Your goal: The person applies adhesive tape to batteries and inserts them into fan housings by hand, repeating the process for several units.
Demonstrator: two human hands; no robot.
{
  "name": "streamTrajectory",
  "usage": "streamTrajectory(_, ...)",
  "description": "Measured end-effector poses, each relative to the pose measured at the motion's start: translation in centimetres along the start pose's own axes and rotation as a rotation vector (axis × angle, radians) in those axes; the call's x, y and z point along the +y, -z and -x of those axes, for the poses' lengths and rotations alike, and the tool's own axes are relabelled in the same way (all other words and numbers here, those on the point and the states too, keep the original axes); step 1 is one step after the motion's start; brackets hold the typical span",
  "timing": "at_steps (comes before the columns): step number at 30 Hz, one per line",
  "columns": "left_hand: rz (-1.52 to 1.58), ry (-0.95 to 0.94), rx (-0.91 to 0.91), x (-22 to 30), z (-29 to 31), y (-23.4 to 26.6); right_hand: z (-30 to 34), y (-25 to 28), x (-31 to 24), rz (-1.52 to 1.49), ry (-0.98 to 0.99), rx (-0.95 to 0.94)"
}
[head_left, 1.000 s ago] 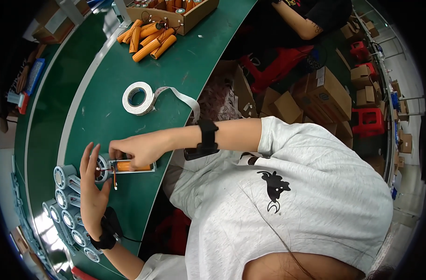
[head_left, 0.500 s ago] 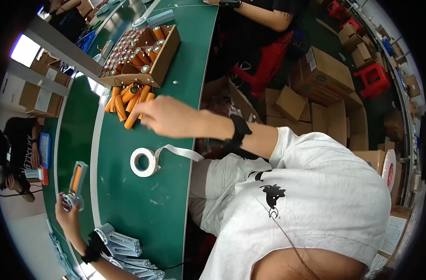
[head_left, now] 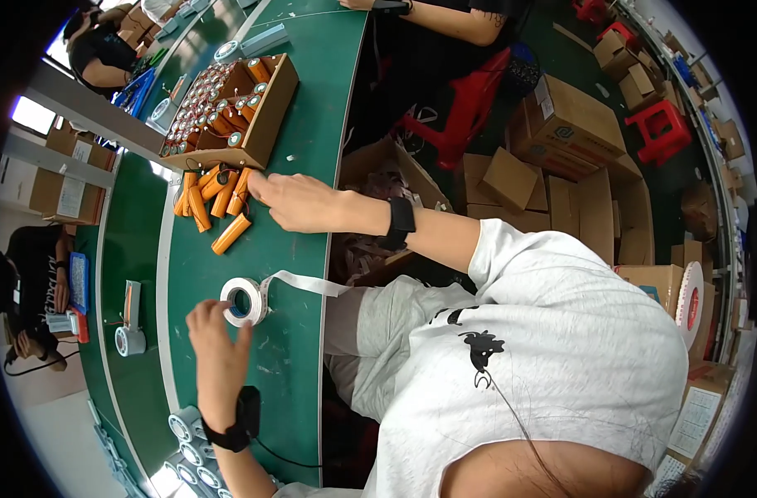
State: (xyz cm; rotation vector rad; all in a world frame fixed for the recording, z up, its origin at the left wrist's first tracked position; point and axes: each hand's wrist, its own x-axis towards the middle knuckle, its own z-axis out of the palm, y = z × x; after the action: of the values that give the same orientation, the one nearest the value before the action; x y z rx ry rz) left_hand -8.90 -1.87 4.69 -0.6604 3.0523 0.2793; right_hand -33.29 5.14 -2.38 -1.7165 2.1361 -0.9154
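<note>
My right hand (head_left: 299,202) stretches over the green table (head_left: 312,124), its fingertips on a loose pile of orange cylinders (head_left: 214,199); I see nothing gripped in it. One cylinder (head_left: 230,234) lies apart, nearer me. My left hand (head_left: 216,357) is open just below a white tape roll (head_left: 259,300), fingertips at its rim. A loose strip of tape (head_left: 308,284) runs off the table edge. Both wrists wear black bands. An orange cylinder taped to a small roll (head_left: 130,319) lies alone on the far left strip.
A cardboard box (head_left: 272,116) full of upright orange cylinders stands behind the pile. Several small white rolls (head_left: 183,425) sit near my left wrist. Other people work at the left (head_left: 30,274) and top (head_left: 445,21). Cardboard boxes (head_left: 573,108) and red stools (head_left: 662,124) crowd the floor at right.
The orange cylinder with the small roll has left my left hand and lies on the left strip. My left hand has come to the tape roll. My right hand has reached the cylinder pile.
</note>
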Motion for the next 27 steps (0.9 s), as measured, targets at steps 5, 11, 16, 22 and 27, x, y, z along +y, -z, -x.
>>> streamTrajectory(5,-0.014,0.059,0.203,1.5,1.2,-4.5,3.2,1.0,-1.2,-1.207,-0.121,0.131)
streamTrajectory(11,-0.045,0.074,0.362,2.9,3.8,-4.8,6.1,-2.3,-6.5,-0.811,0.106,-0.21)
streamTrajectory(16,0.056,0.389,0.546,3.5,6.7,-2.4,7.2,-1.2,-8.7,-0.866,0.036,-0.434)
streamTrajectory(22,0.856,0.355,1.036,3.3,11.0,-3.0,7.3,-2.1,-9.2,-1.081,0.07,-0.442)
streamTrajectory(27,0.596,0.452,0.97,6.7,10.6,-4.9,7.3,-2.0,-9.8,-1.191,0.184,-0.523)
